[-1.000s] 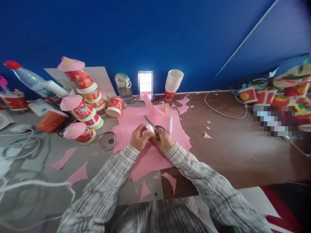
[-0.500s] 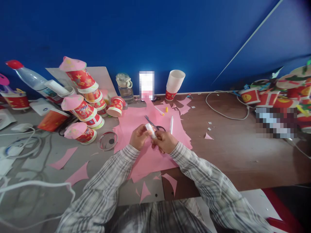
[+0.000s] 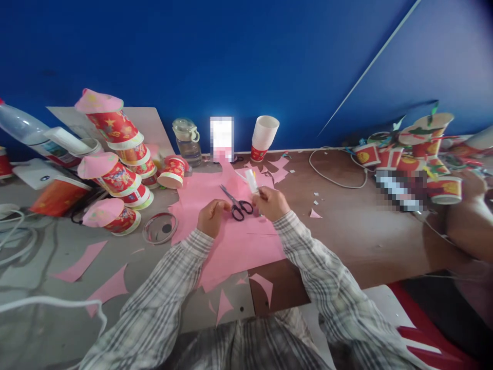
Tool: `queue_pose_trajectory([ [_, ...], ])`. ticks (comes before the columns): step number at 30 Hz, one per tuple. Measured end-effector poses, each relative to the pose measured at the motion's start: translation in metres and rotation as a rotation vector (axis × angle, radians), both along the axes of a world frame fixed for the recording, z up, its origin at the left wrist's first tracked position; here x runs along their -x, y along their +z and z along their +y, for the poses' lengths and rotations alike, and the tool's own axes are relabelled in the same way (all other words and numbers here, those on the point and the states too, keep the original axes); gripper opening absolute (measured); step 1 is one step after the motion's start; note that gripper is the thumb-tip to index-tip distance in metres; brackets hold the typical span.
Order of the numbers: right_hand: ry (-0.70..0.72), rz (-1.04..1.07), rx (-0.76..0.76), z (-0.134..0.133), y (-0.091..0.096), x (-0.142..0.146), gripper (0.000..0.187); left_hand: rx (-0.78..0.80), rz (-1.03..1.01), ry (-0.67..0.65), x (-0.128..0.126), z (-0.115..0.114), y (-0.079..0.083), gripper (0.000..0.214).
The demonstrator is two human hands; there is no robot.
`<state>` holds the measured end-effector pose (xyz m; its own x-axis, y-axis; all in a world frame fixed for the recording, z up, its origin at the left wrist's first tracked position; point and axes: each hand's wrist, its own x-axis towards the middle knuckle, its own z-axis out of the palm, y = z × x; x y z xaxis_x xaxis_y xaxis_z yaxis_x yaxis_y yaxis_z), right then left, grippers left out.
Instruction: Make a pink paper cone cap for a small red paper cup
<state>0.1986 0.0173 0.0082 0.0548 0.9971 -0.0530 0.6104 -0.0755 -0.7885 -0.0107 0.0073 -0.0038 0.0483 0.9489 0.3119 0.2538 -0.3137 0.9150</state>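
My right hand is closed around a white glue stick, which stands up tilted from the fingers. To the left, my left hand has its fingers pressed together. Whatever they may hold is too small to make out. Between the hands, dark-handled scissors lie on a stack of pink paper, blades slanting toward the back left. Beyond the right hand, a thin white stick with a yellow part is partly hidden by the glue stick.
At left stand red paper cups with pink cone tops, near a tape roll. A glass jug and stacked white cups are at the back. Pink scraps lie around. Another person's arm reaches in at right beside more cups.
My hands have moved apart: the right went up with the glue stick, the left came away from it. The scissors are now uncovered. Another person's arm has appeared at right; the view turned right.
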Motion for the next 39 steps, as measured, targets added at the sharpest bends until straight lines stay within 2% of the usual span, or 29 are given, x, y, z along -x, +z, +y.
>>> queue_pose_trajectory([
  [3, -0.086, -0.409, 0.059, 0.029, 0.014, -0.019, 0.025, -0.011, -0.003, -0.026, -0.001, -0.001, -0.003, 0.039],
  [6, -0.09, -0.501, 0.117, 0.063, 0.024, -0.027, 0.022, -0.029, 0.021, -0.049, -0.002, -0.003, -0.006, 0.043],
  [10, -0.081, -0.553, 0.169, 0.097, 0.026, -0.016, 0.027, -0.062, 0.08, -0.091, -0.001, -0.004, -0.008, 0.048],
  [13, -0.069, -0.559, 0.18, 0.108, 0.021, -0.002, 0.036, -0.062, 0.088, -0.113, -0.001, -0.005, -0.008, 0.05],
  [16, -0.06, -0.553, 0.143, 0.114, 0.021, 0.005, 0.037, -0.085, 0.077, -0.132, -0.002, -0.005, -0.008, 0.051],
  [21, -0.13, -0.586, -0.042, 0.129, 0.044, -0.013, 0.042, -0.131, 0.102, -0.167, -0.003, -0.005, -0.009, 0.053],
  [24, -0.201, -0.637, -0.278, 0.147, 0.061, -0.033, 0.042, -0.146, 0.119, -0.157, -0.003, -0.005, -0.009, 0.047],
  [27, -0.109, -0.643, -0.36, 0.167, 0.07, -0.047, 0.046, -0.16, 0.13, -0.131, -0.003, -0.006, -0.009, 0.04],
  [31, -0.025, -0.72, -0.23, 0.187, 0.075, -0.048, 0.047, -0.161, 0.13, -0.12, -0.002, -0.005, -0.01, 0.037],
  [34, -0.013, -0.776, -0.134, 0.198, 0.078, -0.041, 0.048, -0.17, 0.133, -0.111, -0.001, -0.004, -0.012, 0.045],
  [39, -0.062, -0.769, -0.152, 0.212, 0.082, -0.04, 0.047, -0.177, 0.154, -0.086, -0.002, -0.003, -0.011, 0.047],
])
